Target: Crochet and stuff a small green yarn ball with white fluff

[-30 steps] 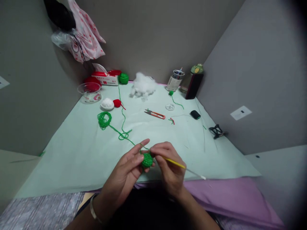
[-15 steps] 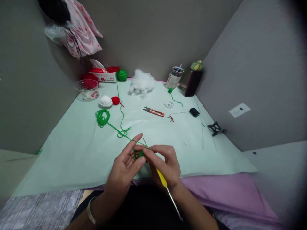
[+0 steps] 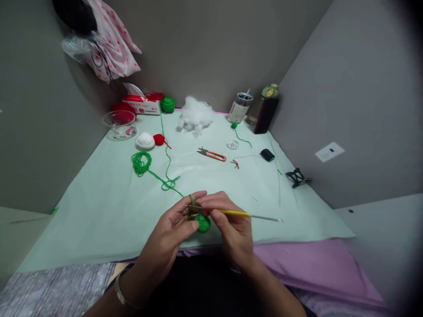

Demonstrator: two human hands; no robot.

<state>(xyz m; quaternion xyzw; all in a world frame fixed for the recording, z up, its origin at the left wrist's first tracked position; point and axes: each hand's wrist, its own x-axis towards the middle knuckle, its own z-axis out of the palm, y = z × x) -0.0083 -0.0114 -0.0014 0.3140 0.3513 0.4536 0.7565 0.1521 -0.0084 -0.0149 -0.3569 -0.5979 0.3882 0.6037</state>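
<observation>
Between thumb and fingers, my left hand point(image 3: 173, 231) pinches a small rounded green crochet piece point(image 3: 204, 223). Green yarn point(image 3: 176, 191) passes over its index finger and trails to a loose green coil point(image 3: 141, 163) on the table. My right hand point(image 3: 233, 226) grips the yellow handle of a crochet hook point(image 3: 236, 213), which lies nearly level. The hook's thin metal tip reaches left, close above the green piece. Whether a loop sits on it is too small to tell.
Orange thread snips point(image 3: 213, 155) lie mid-table, before white stuffing point(image 3: 196, 113). A clear tub point(image 3: 119, 125), a tissue box point(image 3: 145, 105) and a red crochet piece point(image 3: 159, 139) are at left. A can point(image 3: 240, 108), a bottle point(image 3: 271, 90) and a black clip point(image 3: 298, 177) stand or lie at right.
The crochet hook has swung from steeply slanted to nearly level, its rear end now pointing right. My left index finger has bent down, and more of the green crochet piece shows.
</observation>
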